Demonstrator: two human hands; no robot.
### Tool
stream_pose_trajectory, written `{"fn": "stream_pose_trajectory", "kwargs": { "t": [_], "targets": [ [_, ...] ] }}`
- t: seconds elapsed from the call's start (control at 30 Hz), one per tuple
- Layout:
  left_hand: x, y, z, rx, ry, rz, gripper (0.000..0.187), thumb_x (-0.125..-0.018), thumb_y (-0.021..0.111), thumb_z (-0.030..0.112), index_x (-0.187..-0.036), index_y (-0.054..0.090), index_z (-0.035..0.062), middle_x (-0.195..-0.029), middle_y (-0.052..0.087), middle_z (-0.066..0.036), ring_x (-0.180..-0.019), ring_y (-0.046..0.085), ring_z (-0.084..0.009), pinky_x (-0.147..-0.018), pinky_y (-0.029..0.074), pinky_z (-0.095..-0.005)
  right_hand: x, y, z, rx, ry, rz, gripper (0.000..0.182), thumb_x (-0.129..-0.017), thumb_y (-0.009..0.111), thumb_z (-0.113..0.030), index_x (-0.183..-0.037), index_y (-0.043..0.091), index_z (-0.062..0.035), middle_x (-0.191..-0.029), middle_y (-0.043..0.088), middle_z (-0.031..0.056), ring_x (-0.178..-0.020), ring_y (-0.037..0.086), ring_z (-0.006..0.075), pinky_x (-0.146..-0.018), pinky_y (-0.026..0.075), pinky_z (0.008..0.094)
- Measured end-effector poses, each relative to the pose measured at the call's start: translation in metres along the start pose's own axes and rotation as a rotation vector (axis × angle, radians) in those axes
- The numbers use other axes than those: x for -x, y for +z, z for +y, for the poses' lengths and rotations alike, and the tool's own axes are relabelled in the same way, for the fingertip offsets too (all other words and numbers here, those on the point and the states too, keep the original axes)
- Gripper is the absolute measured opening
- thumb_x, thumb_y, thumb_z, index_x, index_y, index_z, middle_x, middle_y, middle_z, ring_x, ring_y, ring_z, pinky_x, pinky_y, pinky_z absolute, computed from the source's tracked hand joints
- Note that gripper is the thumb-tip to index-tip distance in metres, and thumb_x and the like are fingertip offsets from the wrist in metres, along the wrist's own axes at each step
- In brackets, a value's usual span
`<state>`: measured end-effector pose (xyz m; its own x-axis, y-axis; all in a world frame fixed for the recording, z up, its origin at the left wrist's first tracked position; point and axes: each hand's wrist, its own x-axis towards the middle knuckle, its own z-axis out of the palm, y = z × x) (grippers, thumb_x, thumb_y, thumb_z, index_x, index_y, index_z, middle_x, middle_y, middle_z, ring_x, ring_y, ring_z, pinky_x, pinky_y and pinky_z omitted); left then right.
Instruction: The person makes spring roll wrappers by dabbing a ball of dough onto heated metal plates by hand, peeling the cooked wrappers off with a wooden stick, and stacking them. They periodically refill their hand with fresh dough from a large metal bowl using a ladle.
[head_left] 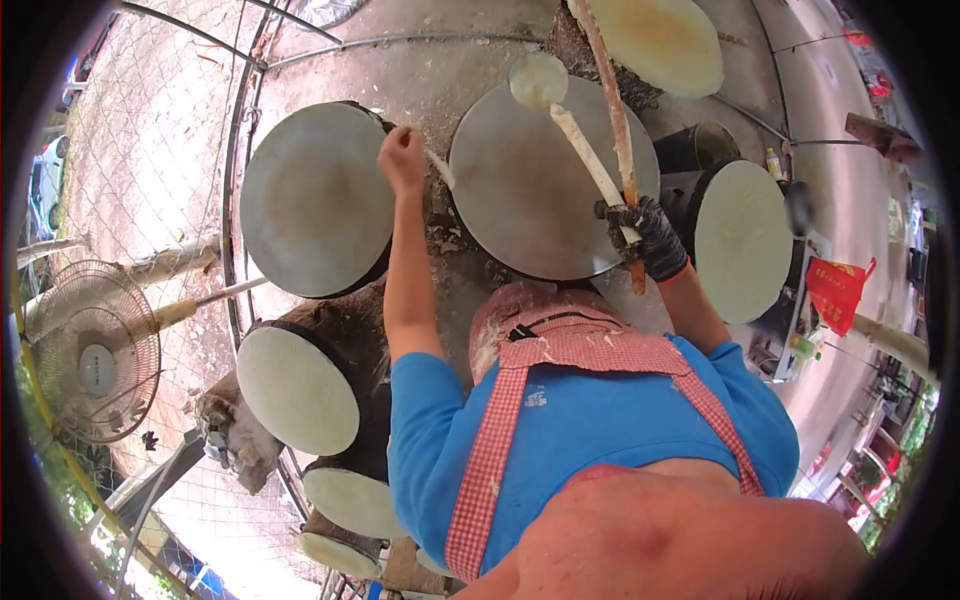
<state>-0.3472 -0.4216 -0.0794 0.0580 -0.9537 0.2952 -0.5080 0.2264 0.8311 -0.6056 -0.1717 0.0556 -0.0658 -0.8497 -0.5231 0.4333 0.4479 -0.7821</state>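
Observation:
My left hand (402, 158) is bare and closed at the right edge of a bare round griddle (315, 200). A pale, thin thing (440, 168) shows just right of the fist; whether the hand holds it is unclear. My right hand (650, 238), in a dark glove, is wrapped round two sticks over the lower right of the middle griddle (530, 190). One is a pale stick (588, 155) pointing up and left, near a round whitish disc (538, 80). The other is a longer brown stick (612, 100) reaching up past the griddle.
Pale round sheets cover griddles at the upper right (660, 45), right (741, 242) and lower left (298, 388). A dark bucket (705, 146) stands behind the right one. A fan (95, 355) is at the far left. A red bag (838, 292) hangs at the right.

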Motion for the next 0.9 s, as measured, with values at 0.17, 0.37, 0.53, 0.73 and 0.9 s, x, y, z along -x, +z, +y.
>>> {"fn": "stream_pose_trajectory", "kwargs": {
  "t": [0.17, 0.37, 0.53, 0.73, 0.9],
  "targets": [
    [0.032, -0.079, 0.043, 0.367, -0.117, 0.114, 0.007, -0.076, 0.058, 0.004, -0.081, 0.058, -0.0004, -0.074, 0.059, -0.004, -0.067, 0.055, -0.0103, -0.063, 0.044, -0.0208, 0.004, 0.007, -0.006, 0.034, 0.013, -0.002, 0.025, -0.076, 0.058, -0.017, -0.089, 0.055, 0.0046, -0.051, 0.050, 0.0004, -0.035, 0.043, 0.0058, -0.031, 0.033, 0.0183],
    [0.078, -0.158, 0.097, 0.658, -0.084, 0.106, 0.012, -0.072, 0.062, -0.003, -0.081, 0.055, 0.0006, -0.076, 0.056, -0.003, -0.067, 0.051, -0.0075, -0.064, 0.043, -0.0192, 0.011, 0.022, -0.006, 0.184, 0.021, -0.044, 0.025, -0.073, 0.059, -0.018, -0.087, 0.056, 0.0025, -0.052, 0.049, -0.0011, -0.038, 0.043, 0.0046, -0.034, 0.033, 0.0176],
    [0.147, -0.219, 0.196, 0.531, 0.331, 0.221, 0.026, -0.066, 0.061, -0.012, -0.084, 0.050, 0.0024, -0.073, 0.056, -0.008, -0.064, 0.054, -0.0186, -0.059, 0.045, -0.0251, 0.016, 0.022, -0.019, 0.330, 0.062, -0.259, 0.027, -0.071, 0.062, -0.023, -0.083, 0.059, 0.0012, -0.054, 0.051, 0.0008, -0.041, 0.044, 0.0044, -0.037, 0.032, 0.0176],
    [0.290, -0.223, 0.373, 0.335, 0.801, 0.404, 0.017, -0.069, 0.055, 0.002, -0.084, 0.046, -0.0023, -0.075, 0.058, -0.021, -0.061, 0.056, -0.0266, -0.048, 0.049, -0.0349, 0.022, 0.012, -0.050, 0.538, 0.290, -0.659, 0.023, -0.069, 0.063, -0.021, -0.077, 0.058, -0.0004, -0.052, 0.050, 0.0005, -0.039, 0.043, 0.0061, -0.036, 0.032, 0.0203],
    [0.382, -0.208, 0.488, 0.240, 0.698, 0.597, 0.015, -0.070, 0.050, 0.005, -0.082, 0.046, -0.0032, -0.076, 0.058, -0.024, -0.058, 0.056, -0.0282, -0.048, 0.050, -0.0366, 0.038, 0.025, -0.043, 0.884, 0.184, -1.042, 0.022, -0.070, 0.062, -0.018, -0.079, 0.056, 0.0013, -0.051, 0.046, -0.0028, -0.037, 0.041, 0.0045, -0.033, 0.031, 0.0195]
  ]
}}
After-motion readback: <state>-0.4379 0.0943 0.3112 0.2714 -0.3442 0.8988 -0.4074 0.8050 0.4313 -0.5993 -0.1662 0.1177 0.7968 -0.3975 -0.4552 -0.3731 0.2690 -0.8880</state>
